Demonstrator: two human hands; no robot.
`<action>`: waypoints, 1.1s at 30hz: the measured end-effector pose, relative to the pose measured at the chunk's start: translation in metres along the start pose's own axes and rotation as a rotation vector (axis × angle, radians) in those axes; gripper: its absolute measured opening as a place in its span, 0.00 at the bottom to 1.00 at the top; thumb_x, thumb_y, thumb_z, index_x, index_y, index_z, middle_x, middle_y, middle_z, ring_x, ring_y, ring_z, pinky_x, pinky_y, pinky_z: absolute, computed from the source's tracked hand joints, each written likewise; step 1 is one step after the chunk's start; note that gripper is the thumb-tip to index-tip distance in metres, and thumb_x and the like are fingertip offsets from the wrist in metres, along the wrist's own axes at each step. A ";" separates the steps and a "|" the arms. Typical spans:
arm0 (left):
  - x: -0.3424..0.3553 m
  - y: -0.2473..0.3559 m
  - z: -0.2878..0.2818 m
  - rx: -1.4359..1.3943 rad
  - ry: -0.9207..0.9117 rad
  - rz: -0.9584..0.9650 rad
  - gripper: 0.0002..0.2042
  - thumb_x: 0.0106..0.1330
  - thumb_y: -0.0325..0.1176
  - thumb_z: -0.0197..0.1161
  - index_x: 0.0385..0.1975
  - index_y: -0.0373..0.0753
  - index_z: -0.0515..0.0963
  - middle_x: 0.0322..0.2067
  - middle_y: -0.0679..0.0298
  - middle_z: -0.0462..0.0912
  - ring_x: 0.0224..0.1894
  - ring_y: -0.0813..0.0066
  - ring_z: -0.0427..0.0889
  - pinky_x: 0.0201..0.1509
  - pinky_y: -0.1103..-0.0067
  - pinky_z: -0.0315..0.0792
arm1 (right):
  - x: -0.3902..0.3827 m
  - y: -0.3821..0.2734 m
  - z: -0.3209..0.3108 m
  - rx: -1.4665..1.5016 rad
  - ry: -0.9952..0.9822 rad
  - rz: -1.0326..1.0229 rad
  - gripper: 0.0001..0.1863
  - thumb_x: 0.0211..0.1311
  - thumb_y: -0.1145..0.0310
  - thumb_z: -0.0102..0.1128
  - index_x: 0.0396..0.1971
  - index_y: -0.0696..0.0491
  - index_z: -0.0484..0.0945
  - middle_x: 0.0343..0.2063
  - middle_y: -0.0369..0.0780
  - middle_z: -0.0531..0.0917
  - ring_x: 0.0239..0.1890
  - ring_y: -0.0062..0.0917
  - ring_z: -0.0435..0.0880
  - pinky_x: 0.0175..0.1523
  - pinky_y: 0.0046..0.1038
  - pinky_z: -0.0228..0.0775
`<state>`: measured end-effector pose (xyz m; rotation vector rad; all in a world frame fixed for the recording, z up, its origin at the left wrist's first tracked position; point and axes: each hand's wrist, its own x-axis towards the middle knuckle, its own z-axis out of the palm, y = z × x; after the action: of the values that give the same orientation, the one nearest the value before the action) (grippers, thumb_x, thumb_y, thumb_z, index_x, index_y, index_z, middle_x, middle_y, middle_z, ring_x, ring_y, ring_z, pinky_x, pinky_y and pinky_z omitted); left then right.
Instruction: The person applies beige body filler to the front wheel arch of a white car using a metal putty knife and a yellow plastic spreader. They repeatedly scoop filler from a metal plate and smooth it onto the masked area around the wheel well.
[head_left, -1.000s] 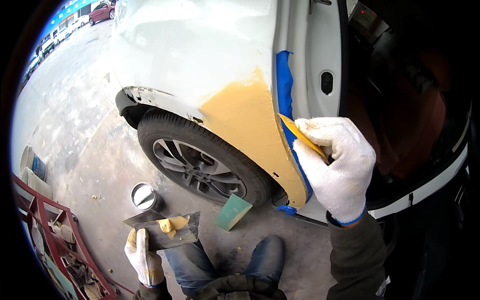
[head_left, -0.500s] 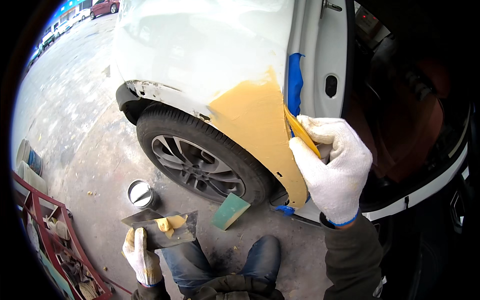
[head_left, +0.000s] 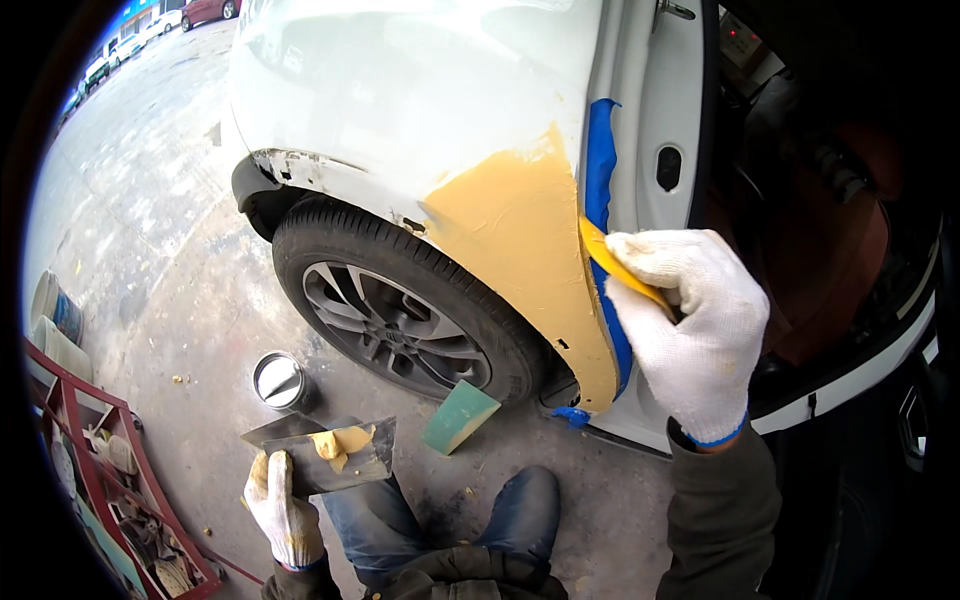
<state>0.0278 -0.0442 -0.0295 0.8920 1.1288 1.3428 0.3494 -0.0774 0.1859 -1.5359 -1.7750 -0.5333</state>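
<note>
- Grey concrete floor [head_left: 170,260] spreads across the left of the view, parked cars [head_left: 125,48] far off at 11 o'clock, a red metal rack [head_left: 110,495] down at 8 o'clock and buckets [head_left: 62,350] just above it.
- Centre stage, the white wheel-arch panel [head_left: 400,90] curves over the tyre [head_left: 505,365], and on it sits our tan filler patch [head_left: 515,240], its long axis running roughly from 11 to 5 o'clock.
- Blue masking tape [head_left: 600,165] lines the patch's 3 o'clock side, along the door frame.
- Right hand [head_left: 695,325], gloved in white, thumb and fingers pinching a yellow spreader [head_left: 628,270]! That blade slants from between 10 and 11 o'clock down toward 4 or 5, crossing the tape.
- Key relation: its far tip is right at the patch's taped edge. Touching or a hair off? Cannot tell. From this hand the patch lies at 10 o'clock, much the nearer of the two.
- Left hand [head_left: 282,512], gloved as well, pinches a dark metal plate [head_left: 372,465] carrying a filler lump [head_left: 330,448]; the patch is well away at 1 o'clock.
- Round about: a round tin [head_left: 280,380] just past the plate toward 11, a green sheet [head_left: 462,418] near the tyre at 2.
</note>
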 end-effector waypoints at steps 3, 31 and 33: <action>0.000 -0.001 0.003 -0.010 0.007 -0.001 0.11 0.70 0.31 0.56 0.37 0.28 0.78 0.29 0.65 0.80 0.29 0.84 0.75 0.32 0.86 0.70 | 0.002 0.007 -0.007 -0.051 -0.008 -0.041 0.10 0.53 0.83 0.68 0.36 0.60 0.82 0.36 0.43 0.84 0.36 0.25 0.86 0.41 0.21 0.80; -0.001 -0.006 0.000 0.029 -0.037 -0.035 0.13 0.70 0.36 0.57 0.40 0.29 0.78 0.32 0.65 0.82 0.31 0.82 0.77 0.35 0.86 0.71 | -0.027 0.015 -0.004 -0.119 -0.073 -0.158 0.15 0.41 0.81 0.74 0.33 0.55 0.85 0.31 0.41 0.87 0.32 0.30 0.87 0.36 0.25 0.81; -0.001 -0.008 0.000 0.023 -0.029 -0.034 0.13 0.70 0.36 0.57 0.40 0.29 0.78 0.32 0.65 0.81 0.30 0.83 0.76 0.33 0.86 0.70 | -0.030 0.016 -0.005 -0.125 -0.079 -0.164 0.15 0.40 0.80 0.75 0.33 0.55 0.85 0.31 0.41 0.87 0.32 0.30 0.87 0.36 0.25 0.80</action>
<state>0.0304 -0.0455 -0.0376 0.9022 1.1341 1.2876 0.3674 -0.0979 0.1642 -1.5217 -1.9719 -0.6839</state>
